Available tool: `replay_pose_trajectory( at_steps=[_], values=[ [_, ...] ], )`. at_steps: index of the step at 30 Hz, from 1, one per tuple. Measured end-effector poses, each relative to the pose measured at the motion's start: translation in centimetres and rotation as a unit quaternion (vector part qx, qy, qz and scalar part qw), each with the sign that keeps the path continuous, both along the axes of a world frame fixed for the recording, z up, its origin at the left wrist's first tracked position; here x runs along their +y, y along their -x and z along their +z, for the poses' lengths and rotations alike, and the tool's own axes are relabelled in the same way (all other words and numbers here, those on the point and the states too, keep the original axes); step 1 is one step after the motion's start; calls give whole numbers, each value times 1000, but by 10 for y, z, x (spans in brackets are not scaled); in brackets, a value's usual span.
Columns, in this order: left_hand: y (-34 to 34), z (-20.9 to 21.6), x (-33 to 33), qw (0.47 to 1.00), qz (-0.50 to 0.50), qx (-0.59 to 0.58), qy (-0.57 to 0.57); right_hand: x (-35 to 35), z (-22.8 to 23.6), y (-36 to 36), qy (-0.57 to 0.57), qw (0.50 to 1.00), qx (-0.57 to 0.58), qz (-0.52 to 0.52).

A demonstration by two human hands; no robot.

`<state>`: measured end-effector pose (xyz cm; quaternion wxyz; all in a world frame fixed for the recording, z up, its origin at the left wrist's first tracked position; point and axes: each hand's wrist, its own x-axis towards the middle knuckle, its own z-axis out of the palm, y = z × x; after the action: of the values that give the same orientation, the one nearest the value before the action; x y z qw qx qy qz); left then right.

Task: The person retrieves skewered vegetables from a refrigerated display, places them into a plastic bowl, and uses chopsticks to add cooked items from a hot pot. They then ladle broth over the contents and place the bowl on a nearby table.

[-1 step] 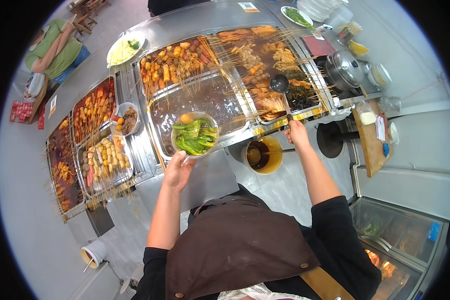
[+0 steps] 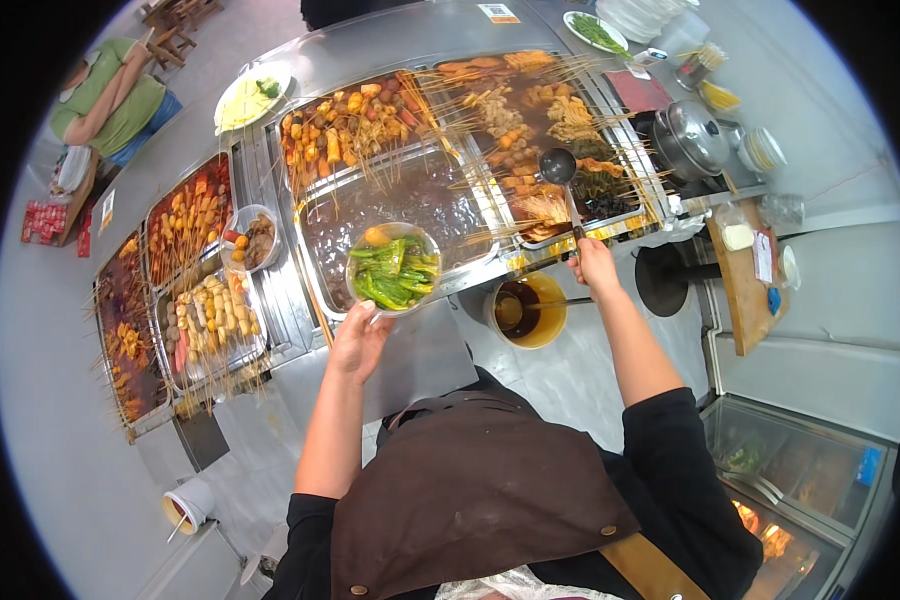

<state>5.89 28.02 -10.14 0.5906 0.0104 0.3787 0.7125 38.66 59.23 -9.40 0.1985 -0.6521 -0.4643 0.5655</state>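
Note:
My left hand [image 2: 357, 342] grips the near edge of a clear plastic bowl [image 2: 432, 288], held over the front of the broth pan [image 2: 330, 225]. Cut green vegetables [image 2: 393, 278] fill most of it, with a round orange-yellow piece [image 2: 377, 236] at its far side. My right hand [image 2: 596, 266] is closed round the handle of a black ladle [image 2: 557, 166]. The ladle's bowl is above the right pan of skewered food [image 2: 530, 190]; whether it holds liquid I cannot tell.
Another tub [image 2: 272, 252] of food stands left of the broth pan, beside pans of skewers [image 2: 215, 310]. Skewer sticks jut over the counter edges. Below my right hand is a yellow bucket [image 2: 550, 325] with a long-handled ladle inside. A lidded pot [image 2: 692, 138] stands at right.
The bowl in my left hand has shifted very slightly to the right. The ladle and my right hand have hardly moved.

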Motion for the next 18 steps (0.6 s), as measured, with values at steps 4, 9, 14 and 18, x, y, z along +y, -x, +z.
replay_pose_trajectory(
  at_steps=[4,9,14,18],
  values=[
    [-19,8,20,1000,-15,-9,-4,23,-8,2,66,998,11,-3],
    [-38,16,50,999,-37,-7,-23,36,-3,-4,131,991,26,-14],
    [-53,19,79,998,-55,-1,-33,44,1,-13,183,976,101,-60],
    [-59,12,100,997,-76,-8,-1,47,18,-22,198,961,183,-64]
  ],
)
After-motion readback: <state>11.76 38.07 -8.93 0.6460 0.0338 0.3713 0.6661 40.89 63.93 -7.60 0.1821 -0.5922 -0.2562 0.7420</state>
